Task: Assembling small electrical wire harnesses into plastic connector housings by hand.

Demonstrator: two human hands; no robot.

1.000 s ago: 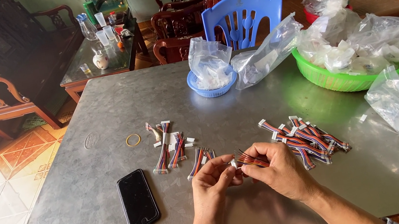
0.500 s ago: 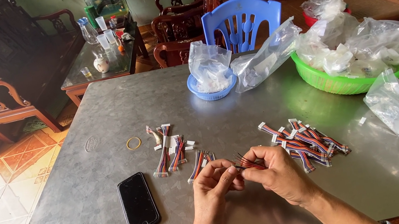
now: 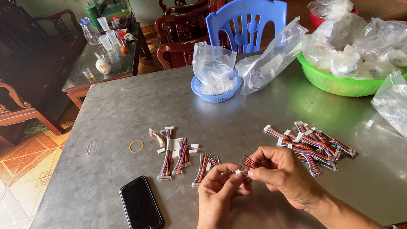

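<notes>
On table: green basket (image 3: 343, 88), blue bowl (image 3: 218, 96) hold plastic bags; hands (image 3: 250, 183) pinch wire bundle (image 3: 250, 162).

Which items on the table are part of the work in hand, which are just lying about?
In use: wire harness held by left hand and right hand; harness piles; green basket of bags.
Idle: phone, rubber band.

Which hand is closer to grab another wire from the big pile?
The right hand, probably. The big pile of wire bundles lies just beyond its knuckles, while the left hand sits farther away.
</notes>
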